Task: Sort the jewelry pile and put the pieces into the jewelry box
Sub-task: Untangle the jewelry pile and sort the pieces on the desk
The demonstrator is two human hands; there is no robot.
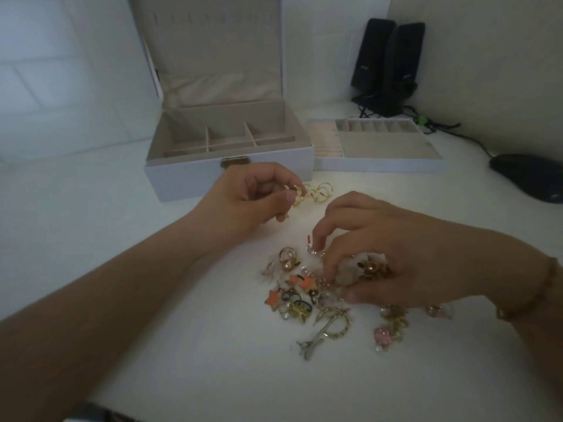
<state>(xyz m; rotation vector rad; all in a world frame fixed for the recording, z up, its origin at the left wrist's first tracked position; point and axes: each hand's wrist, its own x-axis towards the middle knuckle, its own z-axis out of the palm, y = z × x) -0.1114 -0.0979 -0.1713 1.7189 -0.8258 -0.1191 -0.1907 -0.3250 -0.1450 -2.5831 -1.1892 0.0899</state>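
Gold, pearl and orange pieces made up the jewelry pile [320,293] on the white table [182,330], nearest the person; a silver branch-shaped clip [313,342] lay at its near edge and two orange stars [292,287] toward its left. The right hand [380,254] rested on top of the pile, fingers curled, its fingertips pinching a small pale piece with a red tip [312,246]. A beaded bracelet [536,296] circled that wrist. Just beyond, the left hand [249,199] was lifted clear of the pile, thumb and fingers closed on a cluster of gold hoop earrings [307,193]. Behind it stood the white jewelry box [228,175], lid open, its beige compartments showing. A removable tray [377,147] sat to its right. Farther back stood two black speakers [387,65], with a dark mouse [530,175] at the right edge.
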